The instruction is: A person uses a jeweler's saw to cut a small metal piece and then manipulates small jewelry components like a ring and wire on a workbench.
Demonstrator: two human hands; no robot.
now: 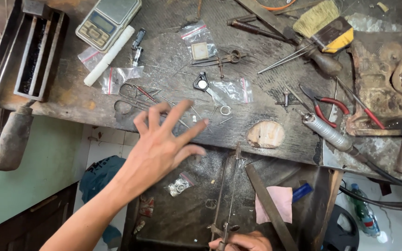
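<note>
Two hands: left (164,144) spread above bench, right (243,241) gripping saw (231,195).

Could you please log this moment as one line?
left hand: open, reaching over bench | right hand: gripping saw frame | ring: on bench

the left hand (161,142) is showing bare, no glove, no ring or watch on wrist or fingers, w/ forearm running bare too, no sleeve reaching into view. nails are looking short. the right hand (243,241) is showing only partly at the bottom edge, also bare, no glove, wrist cut off.
</note>
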